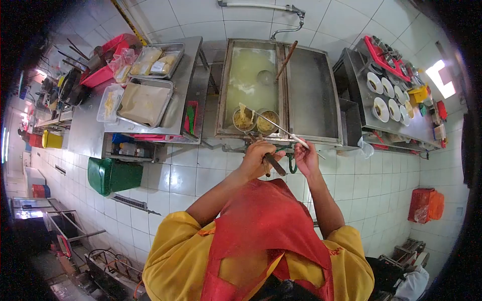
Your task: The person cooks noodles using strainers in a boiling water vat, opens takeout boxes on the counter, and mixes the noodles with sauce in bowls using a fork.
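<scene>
Arms reaching forward, the left hand (259,156) clasps brown handles (275,164), the right hand (306,159) chopsticks (281,129); noodles (244,119) sit in strainers (266,133) along the vat's (225,85) near edge.

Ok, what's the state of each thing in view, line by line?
Left hand: closed around dark handles
Right hand: closed around chopsticks
Chopsticks: slanting toward the baskets
Baskets: noodles inside
Left tank: holding cloudy liquid
Right tank: contents unclear
White bowls: upright
Near tray: lined with paper
Tap: no flow seen
Green bin: lid position unclear
Red apron: worn
</scene>
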Available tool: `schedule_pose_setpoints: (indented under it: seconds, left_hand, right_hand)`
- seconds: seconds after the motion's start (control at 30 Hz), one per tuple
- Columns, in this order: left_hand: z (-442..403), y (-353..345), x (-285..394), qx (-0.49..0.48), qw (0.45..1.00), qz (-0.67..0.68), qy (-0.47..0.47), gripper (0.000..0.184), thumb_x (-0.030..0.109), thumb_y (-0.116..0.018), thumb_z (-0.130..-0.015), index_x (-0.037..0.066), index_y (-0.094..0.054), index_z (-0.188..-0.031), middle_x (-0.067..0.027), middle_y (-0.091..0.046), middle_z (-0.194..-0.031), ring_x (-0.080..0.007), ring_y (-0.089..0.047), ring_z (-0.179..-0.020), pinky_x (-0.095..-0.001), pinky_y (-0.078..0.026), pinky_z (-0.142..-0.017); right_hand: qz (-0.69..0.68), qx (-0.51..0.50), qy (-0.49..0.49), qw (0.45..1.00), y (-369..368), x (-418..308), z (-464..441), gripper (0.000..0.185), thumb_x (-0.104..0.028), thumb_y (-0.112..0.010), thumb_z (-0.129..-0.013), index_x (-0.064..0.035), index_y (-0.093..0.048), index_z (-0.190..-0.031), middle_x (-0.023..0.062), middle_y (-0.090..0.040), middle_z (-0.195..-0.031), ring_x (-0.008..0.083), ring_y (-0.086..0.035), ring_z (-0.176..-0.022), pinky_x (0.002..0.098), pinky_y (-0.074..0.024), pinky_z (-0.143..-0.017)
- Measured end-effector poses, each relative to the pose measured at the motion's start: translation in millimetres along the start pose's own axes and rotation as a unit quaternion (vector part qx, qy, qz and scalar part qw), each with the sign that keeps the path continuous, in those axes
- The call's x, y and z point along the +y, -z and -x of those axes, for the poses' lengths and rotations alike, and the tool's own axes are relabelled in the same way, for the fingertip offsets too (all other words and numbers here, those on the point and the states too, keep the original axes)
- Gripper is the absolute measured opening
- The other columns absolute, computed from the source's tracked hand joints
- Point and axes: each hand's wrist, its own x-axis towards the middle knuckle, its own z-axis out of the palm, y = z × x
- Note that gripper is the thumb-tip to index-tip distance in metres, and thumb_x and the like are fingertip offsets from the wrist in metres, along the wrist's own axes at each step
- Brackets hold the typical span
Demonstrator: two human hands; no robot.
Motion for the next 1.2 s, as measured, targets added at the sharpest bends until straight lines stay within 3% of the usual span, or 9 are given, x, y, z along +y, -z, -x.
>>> schedule_pose_setpoints:
  seconds: [0.13,0.7,0.8,0.87,1.1,1.2]
  left_hand:
    - [-1.0,2.3,2.5,-0.002,1.000,0.019,0.002,0.040,0.009,-0.072,-0.078,0.004,-0.038,-0.057,-0.0103,-0.033,-0.054,-0.0270,-0.036,-0.052,-0.0354,-0.032,-0.054]
    - [-3.0,2.4,7.8,0.010,0.999,0.032,0.029,0.040,0.012,-0.070,-0.081,0.003,-0.039,-0.057,-0.0116,-0.033,-0.054,-0.0274,-0.035,-0.052,-0.0360,-0.031,-0.054]
    - [-2.3,3.2,4.7,0.004,1.000,0.023,0.016,0.039,0.012,-0.070,-0.081,0.003,-0.040,-0.058,-0.0116,-0.034,-0.054,-0.0275,-0.037,-0.053,-0.0357,-0.032,-0.056]
    - [-1.3,1.6,2.4,0.013,1.000,0.024,0.011,0.035,0.007,-0.075,-0.073,0.002,-0.043,-0.059,-0.0141,-0.043,-0.055,-0.0312,-0.046,-0.055,-0.0372,-0.036,-0.055]
    - [0.8,5.9,7.1,-0.019,1.000,0.018,0.014,0.037,0.008,-0.075,-0.072,0.003,-0.042,-0.059,-0.0114,-0.044,-0.057,-0.0305,-0.045,-0.056,-0.0366,-0.034,-0.057]
    - [1.7,2.7,6.6,-0.023,0.999,0.016,0.027,0.037,0.008,-0.075,-0.073,0.004,-0.041,-0.059,-0.0112,-0.043,-0.056,-0.0299,-0.045,-0.057,-0.0363,-0.034,-0.058]
  right_hand:
    - [0.020,-0.003,-0.027,0.999,-6.5,-8.2,1.3,0.030,-0.022,-0.051,-0.093,0.0023,-0.059,-0.109,0.0116,-0.064,-0.082,0.0186,-0.062,-0.071,0.0238,-0.0549,-0.066]
    - [0.180,0.063,0.045,0.981,-57.3,-23.0,-2.9,0.031,-0.024,-0.051,-0.092,0.0009,-0.059,-0.109,0.0094,-0.064,-0.080,0.0168,-0.062,-0.070,0.0231,-0.0530,-0.068]
    - [0.158,0.056,0.029,0.985,-53.9,-29.0,-3.4,0.031,-0.025,-0.052,-0.092,0.0005,-0.059,-0.108,0.0092,-0.063,-0.079,0.0170,-0.061,-0.069,0.0231,-0.0530,-0.067]
    - [0.134,0.060,0.028,0.989,-38.4,-29.0,-7.1,0.033,-0.025,-0.051,-0.093,0.0021,-0.057,-0.109,0.0101,-0.063,-0.080,0.0167,-0.061,-0.068,0.0225,-0.0533,-0.064]
    - [0.050,0.064,-0.001,0.997,-55.8,-32.5,3.9,0.033,-0.028,-0.049,-0.094,-0.0005,-0.057,-0.109,0.0094,-0.063,-0.079,0.0154,-0.058,-0.063,0.0198,-0.0518,-0.055]
    - [0.090,0.034,0.000,0.995,-54.8,-46.4,1.7,0.032,-0.028,-0.049,-0.094,-0.0009,-0.058,-0.108,0.0082,-0.062,-0.078,0.0155,-0.059,-0.066,0.0195,-0.0508,-0.055]
